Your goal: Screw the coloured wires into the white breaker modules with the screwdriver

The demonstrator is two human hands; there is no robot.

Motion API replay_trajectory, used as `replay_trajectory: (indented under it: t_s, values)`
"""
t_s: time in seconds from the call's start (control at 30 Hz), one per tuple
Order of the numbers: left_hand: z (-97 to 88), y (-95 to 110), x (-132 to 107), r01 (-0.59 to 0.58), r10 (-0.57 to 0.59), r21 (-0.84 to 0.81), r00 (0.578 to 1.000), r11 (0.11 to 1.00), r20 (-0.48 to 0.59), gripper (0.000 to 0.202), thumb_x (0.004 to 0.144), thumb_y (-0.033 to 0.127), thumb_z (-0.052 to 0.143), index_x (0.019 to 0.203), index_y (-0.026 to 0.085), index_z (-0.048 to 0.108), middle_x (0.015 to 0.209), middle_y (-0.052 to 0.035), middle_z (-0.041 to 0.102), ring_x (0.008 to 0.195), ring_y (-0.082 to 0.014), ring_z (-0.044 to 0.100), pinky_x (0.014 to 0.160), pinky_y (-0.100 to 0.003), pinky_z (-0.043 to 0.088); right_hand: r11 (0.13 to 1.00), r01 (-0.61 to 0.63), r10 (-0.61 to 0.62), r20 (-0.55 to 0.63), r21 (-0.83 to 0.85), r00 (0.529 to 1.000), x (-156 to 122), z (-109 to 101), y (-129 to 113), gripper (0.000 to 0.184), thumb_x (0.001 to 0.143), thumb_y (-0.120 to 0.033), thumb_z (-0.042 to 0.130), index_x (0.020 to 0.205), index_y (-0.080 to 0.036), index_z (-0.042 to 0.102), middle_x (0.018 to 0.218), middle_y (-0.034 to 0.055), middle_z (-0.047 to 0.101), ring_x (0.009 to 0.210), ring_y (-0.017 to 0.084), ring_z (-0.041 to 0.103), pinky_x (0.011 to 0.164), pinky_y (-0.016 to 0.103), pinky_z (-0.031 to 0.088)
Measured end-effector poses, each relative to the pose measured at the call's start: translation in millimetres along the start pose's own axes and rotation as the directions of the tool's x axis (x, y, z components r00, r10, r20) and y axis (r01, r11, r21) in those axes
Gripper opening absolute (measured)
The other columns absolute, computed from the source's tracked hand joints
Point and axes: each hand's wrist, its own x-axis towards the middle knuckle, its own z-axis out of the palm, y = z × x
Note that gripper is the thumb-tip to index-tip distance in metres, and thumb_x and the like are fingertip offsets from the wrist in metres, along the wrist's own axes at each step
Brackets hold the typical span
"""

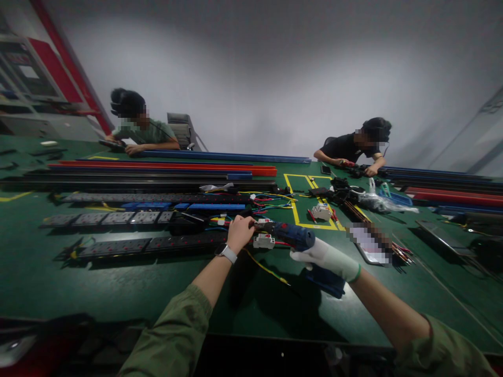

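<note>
My right hand [330, 257], in a white glove, grips a blue cordless drill [294, 235] that points left. My left hand [240, 233], bare with a watch at the wrist, is pinched closed at the drill's front end. What its fingers hold is hidden. Just below the drill's nose lies a white circuit breaker [264, 241] with red wire beside it. A yellow-green wire [271, 269] trails over the table towards me. To the left of my left hand lie long black socket strips [118, 245], with coloured wires [271, 207] at their right ends.
On the green table [176, 298], a second breaker [322, 211] sits inside yellow tape. Orange and black rails [168, 168] lie beyond the strips. A phone [369, 245], wire bundle [401, 252] and plastic bag [387, 201] lie right. Two people [141, 133] [353, 149] work across the table.
</note>
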Motion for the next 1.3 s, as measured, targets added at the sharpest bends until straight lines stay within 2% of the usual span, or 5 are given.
replay_trajectory:
  t_s: [0.17, 0.47, 0.57, 0.8, 1.3]
  values:
    - [1.3, 0, 0, -0.002, 0.002, -0.01, 1.0, 1.0, -0.005, 0.019, 0.096, 0.036, 0.069, 0.111, 0.029, 0.078, 0.107, -0.0066, 0.075, 0.118, -0.0268, 0.06, 0.103, -0.039, 0.044, 0.999, 0.003, -0.004, -0.016, -0.038, 1.0, -2, -1, -1, 0.037, 0.084, -0.043, 0.081, 0.103, -0.021, 0.058, 0.071, -0.005, 0.057, 0.051, 0.009, 0.047, 0.049, 0.025, 0.04]
    - [4.1, -3, 1, -0.006, 0.006, -0.003, 1.0, 1.0, -0.013, 0.019, 0.095, 0.033, 0.069, 0.112, 0.03, 0.079, 0.108, -0.0063, 0.075, 0.118, -0.0262, 0.06, 0.103, -0.038, 0.044, 0.998, -0.059, 0.059, -0.01, -0.02, 0.998, 1, 2, -4, 0.031, 0.079, -0.033, 0.08, 0.1, -0.02, 0.061, 0.087, 0.0003, 0.064, 0.055, 0.009, 0.051, 0.05, 0.026, 0.043]
    - [4.2, -4, 1, -0.012, 0.012, -0.014, 1.0, 1.0, -0.015, 0.018, 0.095, 0.036, 0.071, 0.111, 0.03, 0.079, 0.106, -0.0061, 0.075, 0.117, -0.0263, 0.06, 0.102, -0.038, 0.044, 0.999, -0.043, 0.044, 0.028, -0.018, 0.999, 5, 1, 4, 0.025, 0.082, -0.032, 0.078, 0.091, -0.021, 0.058, 0.08, -0.0007, 0.061, 0.054, 0.01, 0.051, 0.05, 0.025, 0.043]
    - [2.8, -2, 1, -0.006, 0.006, 0.001, 1.0, 1.0, -0.012, 0.02, 0.095, 0.033, 0.07, 0.113, 0.03, 0.079, 0.107, -0.007, 0.075, 0.117, -0.0263, 0.06, 0.102, -0.038, 0.044, 0.999, -0.049, 0.049, 0.019, -0.01, 0.999, 1, -1, 0, 0.032, 0.083, -0.034, 0.078, 0.106, -0.021, 0.061, 0.085, -0.0002, 0.065, 0.054, 0.009, 0.052, 0.05, 0.024, 0.045]
    - [3.5, -3, 1, -0.005, 0.005, 0.006, 1.0, 1.0, -0.014, 0.018, 0.096, 0.034, 0.069, 0.111, 0.029, 0.078, 0.107, -0.007, 0.075, 0.117, -0.0264, 0.06, 0.101, -0.038, 0.044, 0.999, -0.033, 0.033, 0.005, 0.019, 0.999, 5, -1, 7, 0.029, 0.08, -0.033, 0.078, 0.099, -0.02, 0.06, 0.08, -0.0022, 0.061, 0.049, 0.007, 0.049, 0.044, 0.023, 0.041]
